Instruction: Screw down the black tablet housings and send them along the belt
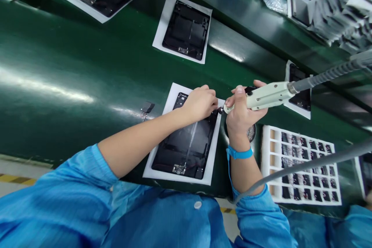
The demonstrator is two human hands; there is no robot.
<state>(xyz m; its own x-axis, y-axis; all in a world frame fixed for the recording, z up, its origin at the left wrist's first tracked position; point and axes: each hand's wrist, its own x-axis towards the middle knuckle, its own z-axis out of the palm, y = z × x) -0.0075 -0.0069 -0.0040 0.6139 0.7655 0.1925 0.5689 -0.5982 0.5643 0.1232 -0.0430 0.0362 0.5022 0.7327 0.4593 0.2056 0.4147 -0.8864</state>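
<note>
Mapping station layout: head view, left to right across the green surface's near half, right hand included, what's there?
Small dark wired part → dark panel → right hand → white compartment tray → another dark panel, cut off by the frame.

Green surface (95,62): long white glare streaks, light seemingly from above
Electric screwdriver (270,96): brightly lit, fairly crisp
Stacked sheets (338,9): blurred over there
Blue sleeve (72,186): stretched toward the corner
</note>
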